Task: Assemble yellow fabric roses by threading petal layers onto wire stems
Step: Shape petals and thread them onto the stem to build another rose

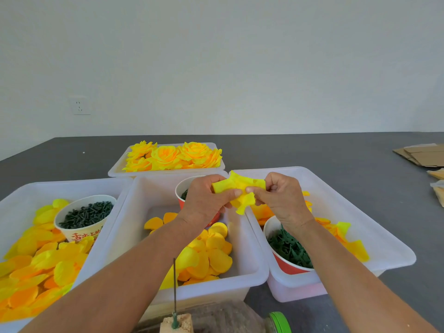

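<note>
A bright yellow fabric petal layer (240,191) hangs in the air above the middle bin, its lobes drooping. My left hand (206,200) pinches its left side, and my right hand (281,200) pinches its right side. A thin dark wire stem (174,284) stands upright in a wooden block (177,324) at the bottom edge, apart from both hands. Finished yellow roses (173,156) fill the far white tray (115,170).
Three white bins hold loose petals: left (24,195), middle (144,195), right (348,205). Paper cups hold dark stem parts (86,213) and green calyxes (288,251). Cardboard (422,155) lies at the far right. A green-capped bottle (278,322) lies near the block.
</note>
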Demonstrator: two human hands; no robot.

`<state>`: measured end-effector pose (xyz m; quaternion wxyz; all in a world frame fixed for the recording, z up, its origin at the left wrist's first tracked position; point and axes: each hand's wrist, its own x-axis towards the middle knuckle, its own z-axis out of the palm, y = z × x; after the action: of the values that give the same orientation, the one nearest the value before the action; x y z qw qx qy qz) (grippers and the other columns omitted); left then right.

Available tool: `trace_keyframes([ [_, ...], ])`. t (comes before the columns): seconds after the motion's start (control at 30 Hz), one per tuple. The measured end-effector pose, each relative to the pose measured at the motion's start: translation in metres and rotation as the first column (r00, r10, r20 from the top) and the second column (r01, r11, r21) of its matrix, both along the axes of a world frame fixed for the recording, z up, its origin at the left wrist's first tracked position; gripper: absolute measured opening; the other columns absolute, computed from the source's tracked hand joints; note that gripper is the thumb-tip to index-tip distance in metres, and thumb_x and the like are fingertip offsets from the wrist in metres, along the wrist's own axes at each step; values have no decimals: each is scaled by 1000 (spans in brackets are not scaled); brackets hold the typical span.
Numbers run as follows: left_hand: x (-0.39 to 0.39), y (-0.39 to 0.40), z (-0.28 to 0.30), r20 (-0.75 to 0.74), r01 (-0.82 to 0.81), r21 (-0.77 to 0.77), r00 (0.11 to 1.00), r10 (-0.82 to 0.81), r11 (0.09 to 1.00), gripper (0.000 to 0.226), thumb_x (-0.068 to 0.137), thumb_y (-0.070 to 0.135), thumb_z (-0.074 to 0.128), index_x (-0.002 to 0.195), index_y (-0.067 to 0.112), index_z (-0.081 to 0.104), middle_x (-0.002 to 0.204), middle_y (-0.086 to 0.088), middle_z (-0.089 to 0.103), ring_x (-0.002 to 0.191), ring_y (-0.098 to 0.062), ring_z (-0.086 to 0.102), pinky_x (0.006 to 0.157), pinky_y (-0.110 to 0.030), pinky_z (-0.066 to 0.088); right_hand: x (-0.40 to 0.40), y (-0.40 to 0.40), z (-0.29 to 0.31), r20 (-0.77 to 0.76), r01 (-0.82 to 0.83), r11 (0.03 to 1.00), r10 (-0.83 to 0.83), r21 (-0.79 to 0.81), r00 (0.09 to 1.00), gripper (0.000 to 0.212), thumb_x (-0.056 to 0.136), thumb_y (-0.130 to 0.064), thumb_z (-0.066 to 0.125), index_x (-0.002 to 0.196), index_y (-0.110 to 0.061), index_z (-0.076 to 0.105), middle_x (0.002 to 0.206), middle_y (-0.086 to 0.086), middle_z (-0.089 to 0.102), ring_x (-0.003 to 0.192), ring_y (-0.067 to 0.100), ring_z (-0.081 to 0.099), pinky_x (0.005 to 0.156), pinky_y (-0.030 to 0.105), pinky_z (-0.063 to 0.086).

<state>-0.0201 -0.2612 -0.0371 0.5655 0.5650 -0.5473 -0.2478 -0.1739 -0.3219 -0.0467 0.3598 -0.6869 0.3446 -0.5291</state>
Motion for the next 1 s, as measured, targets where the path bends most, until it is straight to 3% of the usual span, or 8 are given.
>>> trace_keyframes([
  [0.1,4,-2,-1,30,-35,-1,999,35,999,15,84,22,69,73,15,61,56,-2,58,43,-8,52,45,-20,45,-1,2,2,41,35,999,-36,42,999,42,73,-13,78,55,-9,40,41,2,50,36,5,50,42,15,38],
  [0.23,4,-3,-1,4,-53,-35,999,53,998,25,88,24,63,65,18,56,55,-5,55,52,-20,49,54,-30,42,0,6,7,176,-26,990,1,140,984,28,77,-18,74,72,1,53,57,16,56,40,6,56,44,17,46],
  [0.33,4,-2,1,-101,-52,-82,994,44,995,20,91,22,60,73,14,65,66,-8,62,61,-21,52,55,-27,43,0,7,9,253,-82,969,21,234,967,24,81,-18,70,81,1,55,66,14,67,53,13,67,50,22,51],
  [0.47,1,1,4,-248,-11,-116,969,-18,993,13,91,16,58,86,10,69,77,-6,68,65,-7,63,56,-15,48,-2,6,9,276,-61,957,-20,282,961,13,83,-5,67,80,-2,54,63,3,71,59,19,70,50,22,52],
  [0.57,3,0,4,-293,-17,-95,956,-12,995,17,91,23,58,94,12,70,94,-8,72,86,-14,67,77,-26,55,-2,6,8,277,7,961,-87,277,957,19,81,5,66,81,-12,56,69,6,70,57,18,68,49,21,51],
  [0.7,6,-1,5,-350,22,-100,935,-56,995,28,91,26,56,108,7,68,105,-10,71,103,-23,64,90,-37,53,-4,2,7,171,150,946,-205,286,964,41,85,13,53,87,-28,59,102,16,60,61,22,66,46,20,47],
  [0.9,10,-5,8,-528,-27,-125,848,-43,992,15,94,17,53,99,11,66,94,-6,70,86,-16,67,70,-24,54,-7,-3,3,100,318,910,-354,266,930,45,83,19,43,91,-17,68,108,9,62,66,17,67,53,18,49],
  [1.0,11,-5,6,-506,-73,-91,862,17,993,18,95,16,52,102,7,66,91,-9,70,83,-17,68,69,-25,56,-7,-4,1,52,408,887,-428,217,902,38,89,8,47,87,-22,71,107,6,64,75,16,62,67,28,52],
])
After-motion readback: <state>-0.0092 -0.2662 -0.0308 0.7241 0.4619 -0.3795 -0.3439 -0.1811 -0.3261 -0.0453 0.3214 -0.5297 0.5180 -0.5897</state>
